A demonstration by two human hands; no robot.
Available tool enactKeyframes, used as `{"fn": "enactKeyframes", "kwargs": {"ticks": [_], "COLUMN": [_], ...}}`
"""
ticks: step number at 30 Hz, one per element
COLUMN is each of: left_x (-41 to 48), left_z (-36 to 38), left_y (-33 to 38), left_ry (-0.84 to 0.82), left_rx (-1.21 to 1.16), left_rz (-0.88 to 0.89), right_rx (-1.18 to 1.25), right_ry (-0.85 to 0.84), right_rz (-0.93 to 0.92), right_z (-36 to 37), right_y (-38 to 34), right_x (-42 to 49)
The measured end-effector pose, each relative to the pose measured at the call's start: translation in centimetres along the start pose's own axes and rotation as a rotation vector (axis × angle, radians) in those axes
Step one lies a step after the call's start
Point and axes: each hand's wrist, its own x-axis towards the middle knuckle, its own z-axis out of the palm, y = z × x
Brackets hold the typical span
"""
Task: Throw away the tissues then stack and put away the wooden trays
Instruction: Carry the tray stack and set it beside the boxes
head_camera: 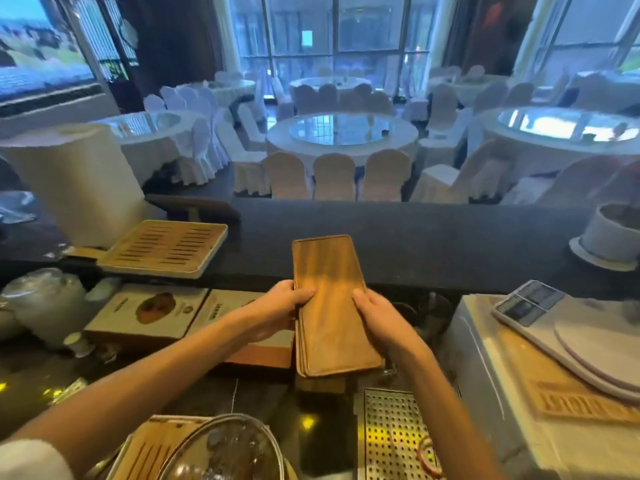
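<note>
I see the dark counter [433,244] across mid-frame. At centre, my stacked wooden trays [329,306] run lengthwise away from me, far end over the counter edge. My left hand [287,303] and right hand [377,313] clamp their long sides, thumbs on top.

slatted tea tray [162,248] on dark counter [415,237] | white roll [74,181] behind it | scale [530,301] (right) | perforated metal grate [391,434]
</note>
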Motion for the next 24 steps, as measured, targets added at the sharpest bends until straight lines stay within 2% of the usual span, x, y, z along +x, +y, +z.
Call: {"fn": "enactKeyframes", "kwargs": {"ticks": [2, 6, 9, 13, 16, 24], "left_x": [2.5, 7.2, 10.2, 12.8, 13.7, 14.8], "left_z": [-0.6, -1.7, -1.7, -0.6, 0.3, 1.5], "left_y": [-1.0, -3.6, -5.8, -9.1, -10.4, -12.8], "left_ry": [-0.022, -0.062, -0.001, 0.069, 0.07, 0.12], "left_rx": [0.042, 0.092, 0.168, -0.005, -0.101, -0.166], "left_rz": [-0.037, -0.274, -0.355, -0.457, -0.475, -0.486], "right_rx": [-0.014, -0.018, -0.029, -0.004, 0.013, 0.062], "right_ry": [0.071, 0.153, 0.173, 0.198, 0.223, 0.322], "right_rz": [0.03, 0.227, 0.298, 0.389, 0.447, 0.485], "right_z": [1.3, 3.8, 5.0, 5.4, 5.0, 5.8], "right_y": [1.7, 5.7, 8.6, 11.9, 13.6, 16.5], "right_x": [1.9, 5.7, 8.3, 10.5, 11.7, 13.6]}}
